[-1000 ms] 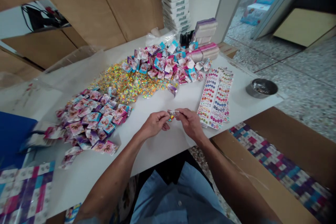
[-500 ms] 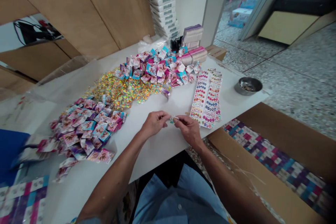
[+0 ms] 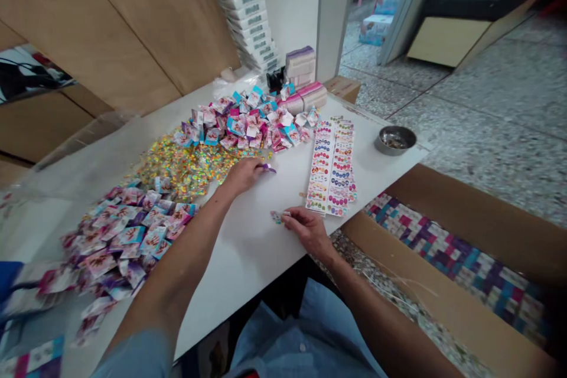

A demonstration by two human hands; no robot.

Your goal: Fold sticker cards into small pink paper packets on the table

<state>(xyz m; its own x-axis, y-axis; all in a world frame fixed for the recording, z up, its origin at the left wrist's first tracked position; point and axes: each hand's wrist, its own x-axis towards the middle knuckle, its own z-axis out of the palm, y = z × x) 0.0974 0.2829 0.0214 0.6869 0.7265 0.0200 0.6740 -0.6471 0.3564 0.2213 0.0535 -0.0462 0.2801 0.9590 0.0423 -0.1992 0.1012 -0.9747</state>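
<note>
Just past the L hand [image 3: 244,176], a purple-edged packet [image 3: 267,168] lies at the fingertips, long axis running roughly sideways, one end toward the sticker sheets [image 3: 331,168]. L hand's clearly the nearer; R hand [image 3: 309,231] sits lower, well apart, in a narrow pinch on a small piece [image 3: 278,217] held out left of the grip, just above the tabletop [image 3: 234,283]. L grip: fingers on the packet, can't tell if it's actually pinched. Glitter heap [image 3: 186,168] lies just beside the L hand, packet pile [image 3: 248,124] beyond it. Vs. earlier frame: both hands were close together, working the piece over bare tabletop; now they've split, L hand out at the packet, R hand lower w/ the piece.
</note>
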